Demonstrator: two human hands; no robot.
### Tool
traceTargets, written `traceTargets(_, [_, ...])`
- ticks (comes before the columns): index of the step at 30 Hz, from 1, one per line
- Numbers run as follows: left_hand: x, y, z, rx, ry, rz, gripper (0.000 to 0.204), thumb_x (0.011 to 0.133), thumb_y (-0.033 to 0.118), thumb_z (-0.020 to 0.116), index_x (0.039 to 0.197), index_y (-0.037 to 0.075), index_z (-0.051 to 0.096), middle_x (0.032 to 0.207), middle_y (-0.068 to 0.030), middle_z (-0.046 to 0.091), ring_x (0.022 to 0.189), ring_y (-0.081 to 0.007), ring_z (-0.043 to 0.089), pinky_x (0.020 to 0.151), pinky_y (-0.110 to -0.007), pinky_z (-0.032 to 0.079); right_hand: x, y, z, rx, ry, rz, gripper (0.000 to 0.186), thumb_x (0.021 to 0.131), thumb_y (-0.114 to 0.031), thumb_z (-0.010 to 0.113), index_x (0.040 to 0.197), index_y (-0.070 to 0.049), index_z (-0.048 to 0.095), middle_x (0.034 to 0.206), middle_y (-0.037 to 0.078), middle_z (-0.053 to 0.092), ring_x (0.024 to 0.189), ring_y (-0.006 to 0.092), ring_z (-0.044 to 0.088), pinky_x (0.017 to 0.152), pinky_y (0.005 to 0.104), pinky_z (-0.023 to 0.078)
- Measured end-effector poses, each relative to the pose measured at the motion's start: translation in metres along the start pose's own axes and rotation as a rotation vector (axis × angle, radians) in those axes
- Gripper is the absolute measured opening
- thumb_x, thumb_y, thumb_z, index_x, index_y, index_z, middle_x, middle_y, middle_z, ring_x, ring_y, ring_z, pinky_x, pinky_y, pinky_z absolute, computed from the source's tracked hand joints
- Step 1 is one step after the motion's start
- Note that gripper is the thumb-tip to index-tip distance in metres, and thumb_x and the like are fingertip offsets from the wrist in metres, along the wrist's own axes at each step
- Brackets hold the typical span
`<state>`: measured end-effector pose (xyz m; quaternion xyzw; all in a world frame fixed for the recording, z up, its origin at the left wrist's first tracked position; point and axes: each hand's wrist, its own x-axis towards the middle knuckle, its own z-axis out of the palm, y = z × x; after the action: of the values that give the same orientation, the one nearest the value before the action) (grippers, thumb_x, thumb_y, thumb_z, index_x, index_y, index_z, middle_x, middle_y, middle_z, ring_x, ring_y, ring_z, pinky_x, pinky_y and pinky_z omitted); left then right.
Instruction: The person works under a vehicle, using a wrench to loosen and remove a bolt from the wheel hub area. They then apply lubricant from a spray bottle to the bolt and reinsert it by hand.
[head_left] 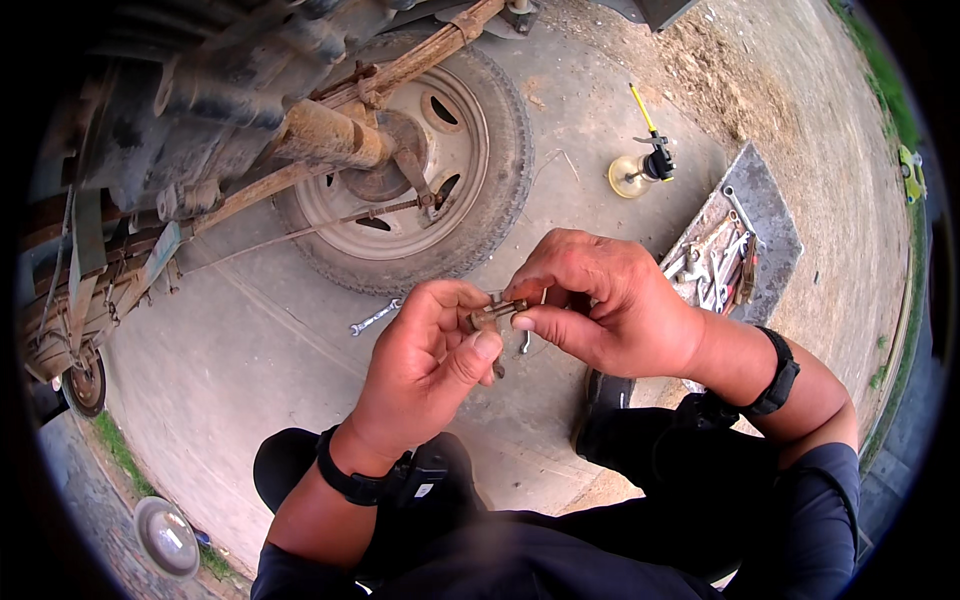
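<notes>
A small rusty metal fitting with thin prongs is held between my two hands, above the concrete. My left hand closes on its near side, with the thumb pressed along it. The thumb and fingertips of my right hand pinch its other end. The fingers hide much of the fitting, so I cannot tell its exact kind. On the ground just beyond my left hand lies a wrench. The end of another metal tool shows below my right fingers.
Ahead stands a dusty wheel beside a rusty axle and the vehicle's underside. An oil can with a yellow spout stands at the far right. Nearer, a grey metal tray holds several wrenches. A round metal dish lies lower left.
</notes>
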<state>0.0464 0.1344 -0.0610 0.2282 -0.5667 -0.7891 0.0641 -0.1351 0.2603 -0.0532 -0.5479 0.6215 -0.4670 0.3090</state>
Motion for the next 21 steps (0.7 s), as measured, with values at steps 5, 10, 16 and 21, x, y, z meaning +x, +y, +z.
traceTargets(5, [-0.001, 0.003, -0.014, 0.019, -0.08, -0.089, 0.021, 0.106, 0.021, 0.049, 0.106, 0.001, 0.053, 0.08, -0.0038, 0.059, 0.065, -0.0074, 0.054, 0.061, -0.023, 0.046, 0.0, -0.001, 0.0, 0.01, -0.007, -0.004, 0.02, 0.084, -0.003, 0.076, 0.102, -0.004, 0.068, 0.091, 0.008, 0.068, 0.081, 0.0234, 0.065, 0.066, 0.0324, 0.053])
traceTargets(10, [0.001, 0.014, -0.009, -0.149, -0.047, -0.262, 0.014, 0.104, 0.016, 0.053, 0.104, 0.001, 0.053, 0.079, -0.0035, 0.058, 0.064, -0.0068, 0.052, 0.062, -0.023, 0.046, 0.001, 0.002, 0.003, 0.016, -0.006, -0.011, 0.02, 0.084, -0.003, 0.076, 0.101, -0.004, 0.067, 0.09, 0.008, 0.068, 0.082, 0.0241, 0.065, 0.068, 0.0333, 0.052])
traceTargets(16, [0.002, 0.006, -0.006, -0.027, -0.043, -0.044, 0.021, 0.107, 0.022, 0.046, 0.102, 0.002, 0.052, 0.08, -0.0029, 0.057, 0.065, -0.0067, 0.051, 0.059, -0.021, 0.043, 0.002, 0.003, 0.001, 0.006, -0.004, -0.022, 0.018, 0.084, -0.004, 0.076, 0.1, -0.005, 0.067, 0.089, 0.008, 0.068, 0.081, 0.024, 0.065, 0.067, 0.0327, 0.052])
traceTargets(21, [0.0, 0.0, -0.025, -0.12, -0.14, -0.227, 0.02, 0.106, 0.022, 0.048, 0.11, 0.002, 0.049, 0.086, -0.004, 0.058, 0.068, -0.0068, 0.051, 0.06, -0.022, 0.043, 0.002, 0.0, 0.004, 0.016, 0.021, 0.005, 0.018, 0.079, -0.005, 0.075, 0.095, -0.005, 0.067, 0.087, 0.008, 0.067, 0.082, 0.0276, 0.065, 0.071, 0.0349, 0.053])
